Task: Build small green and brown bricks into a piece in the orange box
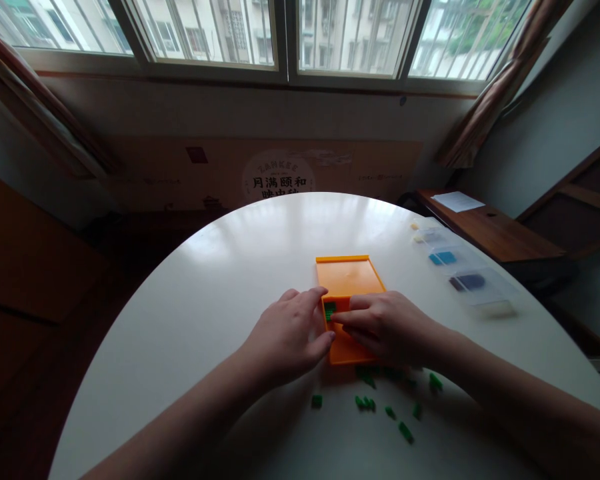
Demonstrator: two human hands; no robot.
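Note:
An orange plastic box [353,348] lies on the white table, its flat orange lid [350,277] stretching away at the far side. Small green blocks [329,308] sit together in the box's upper left corner. My right hand [390,327] reaches over the box from the right, fingers bent, fingertips at these green blocks; its hold on a block is partly hidden. Along the left rim, my left hand [290,333] touches the box with forefinger and thumb spread apart. Several loose green pieces [365,403] are scattered on the table in front of the box.
Clear plastic compartment cases [480,290] stand at the right side of the table, with blue pieces [443,258] and dark pieces [467,282] inside. The round white table [205,300] has its curved edge on both sides. Beyond it is a wooden desk [500,230] with paper.

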